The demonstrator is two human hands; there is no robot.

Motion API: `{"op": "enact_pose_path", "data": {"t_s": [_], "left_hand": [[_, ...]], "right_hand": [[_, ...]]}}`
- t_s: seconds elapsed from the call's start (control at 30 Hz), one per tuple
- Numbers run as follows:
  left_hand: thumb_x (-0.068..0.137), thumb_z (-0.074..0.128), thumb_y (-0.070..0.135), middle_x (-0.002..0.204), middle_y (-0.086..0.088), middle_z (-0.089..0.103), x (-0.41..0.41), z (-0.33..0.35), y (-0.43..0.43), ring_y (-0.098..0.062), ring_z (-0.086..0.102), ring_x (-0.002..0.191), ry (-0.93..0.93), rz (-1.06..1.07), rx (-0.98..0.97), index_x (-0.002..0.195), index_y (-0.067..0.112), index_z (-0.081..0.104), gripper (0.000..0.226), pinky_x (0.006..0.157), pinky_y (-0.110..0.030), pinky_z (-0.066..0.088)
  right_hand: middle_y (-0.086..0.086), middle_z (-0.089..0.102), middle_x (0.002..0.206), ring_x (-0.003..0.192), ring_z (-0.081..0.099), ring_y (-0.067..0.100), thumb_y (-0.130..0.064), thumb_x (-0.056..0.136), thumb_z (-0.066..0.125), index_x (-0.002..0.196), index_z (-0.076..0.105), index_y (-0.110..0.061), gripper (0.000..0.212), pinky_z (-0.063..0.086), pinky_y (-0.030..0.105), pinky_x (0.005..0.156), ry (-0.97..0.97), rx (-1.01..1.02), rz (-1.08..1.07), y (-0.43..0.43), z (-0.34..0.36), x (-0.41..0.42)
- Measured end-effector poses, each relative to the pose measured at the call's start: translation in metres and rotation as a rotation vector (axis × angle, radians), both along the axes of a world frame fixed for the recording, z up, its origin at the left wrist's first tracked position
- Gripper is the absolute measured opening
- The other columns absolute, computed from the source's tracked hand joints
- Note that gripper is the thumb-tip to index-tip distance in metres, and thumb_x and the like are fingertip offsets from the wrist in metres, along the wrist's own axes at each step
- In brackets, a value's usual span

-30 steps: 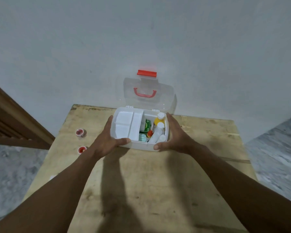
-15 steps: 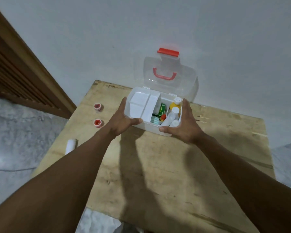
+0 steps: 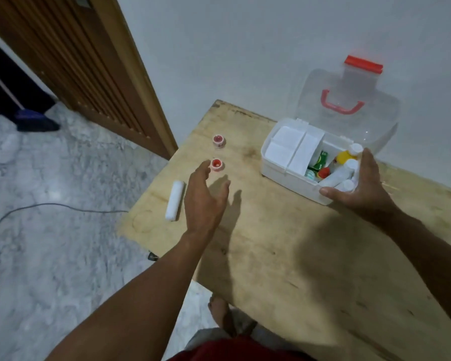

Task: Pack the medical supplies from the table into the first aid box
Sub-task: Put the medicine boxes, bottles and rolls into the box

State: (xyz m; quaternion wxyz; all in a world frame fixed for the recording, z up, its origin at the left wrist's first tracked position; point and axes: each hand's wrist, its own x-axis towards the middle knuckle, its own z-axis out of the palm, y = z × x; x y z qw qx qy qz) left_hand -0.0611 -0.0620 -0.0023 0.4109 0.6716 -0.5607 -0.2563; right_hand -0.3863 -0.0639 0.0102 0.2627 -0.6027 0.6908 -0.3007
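Now right hand [image 3: 360, 189] grips the white, clear-lidded first aid box [image 3: 283, 176]; left hand [image 3: 203, 201] hovers, fingers spread.

We record a plain white wall [image 3: 245, 48] with a plywood table [image 3: 297, 256] set against it. The floor [image 3: 50, 269] is grey-white marble. A brown slatted door [image 3: 76, 61] stands left. A grey cable [image 3: 50, 204] crosses the floor. Light is dim.
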Motion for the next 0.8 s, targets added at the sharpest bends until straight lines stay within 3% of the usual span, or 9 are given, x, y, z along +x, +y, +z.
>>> {"op": "enact_pose_path", "data": {"t_s": [0.13,0.23,0.4,0.53,0.6,0.67,0.73,0.8], "left_hand": [[0.09,0.07,0.029,0.139,-0.009,0.055,0.062,-0.017,0.014,-0.024,0.05,0.127,-0.24,0.082,0.075,0.141,0.009,0.049,0.058,0.104,-0.031,0.038],[0.087,0.071,0.039,0.136,-0.014,0.053,0.094,-0.029,0.015,-0.029,0.054,0.122,-0.32,0.089,0.178,0.14,0.01,0.05,0.064,0.099,-0.042,0.047],[0.082,0.072,0.051,0.125,-0.017,0.053,0.101,-0.036,0.005,-0.033,0.055,0.109,-0.418,0.058,0.301,0.133,0.012,0.055,0.066,0.084,-0.042,0.05],[0.091,0.065,0.04,0.113,-0.018,0.056,0.096,-0.039,0.001,-0.035,0.057,0.098,-0.451,0.072,0.302,0.127,0.009,0.06,0.048,0.077,-0.04,0.047],[0.093,0.063,0.034,0.109,-0.018,0.059,0.092,-0.039,0.003,-0.036,0.058,0.094,-0.443,0.092,0.28,0.124,0.006,0.063,0.041,0.074,-0.041,0.046],[0.093,0.063,0.028,0.102,-0.019,0.061,0.083,-0.038,0.006,-0.037,0.059,0.088,-0.466,0.092,0.197,0.118,0.004,0.066,0.034,0.07,-0.041,0.046],[0.093,0.063,0.024,0.096,-0.018,0.063,0.068,-0.033,0.004,-0.036,0.059,0.084,-0.491,0.074,0.097,0.112,0.002,0.068,0.029,0.068,-0.04,0.045],[0.093,0.063,0.023,0.09,-0.016,0.065,0.045,-0.022,-0.005,-0.034,0.057,0.081,-0.49,0.049,0.005,0.109,0.003,0.069,0.026,0.069,-0.038,0.041]], "right_hand": [[-0.003,0.032,0.144,0.126,0.03,0.009,-0.062,0.054,0.079,0.143,0.022,-0.024,0.113,0.032,0.035,0.105,0.024,0.028,-0.008,0.0,0.0,0.004],[0.002,0.026,0.151,0.136,0.029,0.017,-0.055,0.057,0.084,0.147,0.016,-0.024,0.117,0.031,0.038,0.11,0.053,0.061,-0.013,0.0,-0.001,0.007],[0.003,0.035,0.143,0.132,0.037,0.026,-0.056,0.052,0.081,0.141,0.022,-0.03,0.109,0.037,0.047,0.107,0.066,0.049,-0.035,-0.003,-0.004,0.003],[0.006,0.036,0.142,0.13,0.039,0.025,-0.046,0.055,0.085,0.143,0.023,-0.025,0.11,0.038,0.038,0.1,0.049,0.032,0.0,-0.004,-0.002,0.007],[0.005,0.034,0.144,0.127,0.037,0.017,-0.039,0.058,0.091,0.145,0.022,-0.022,0.112,0.033,0.032,0.099,0.025,0.018,0.018,-0.002,0.0,0.008],[-0.004,0.034,0.141,0.121,0.033,0.005,-0.043,0.057,0.089,0.145,0.022,-0.021,0.112,0.031,0.03,0.1,-0.005,-0.02,0.031,0.0,-0.001,0.007],[-0.01,0.033,0.138,0.125,0.034,0.005,-0.053,0.054,0.084,0.144,0.022,-0.024,0.113,0.034,0.034,0.106,-0.026,-0.028,0.019,0.001,-0.003,0.005],[-0.011,0.033,0.139,0.13,0.036,0.012,-0.05,0.058,0.087,0.143,0.021,-0.029,0.109,0.036,0.043,0.112,-0.044,-0.009,0.016,0.001,-0.005,0.001]]}}
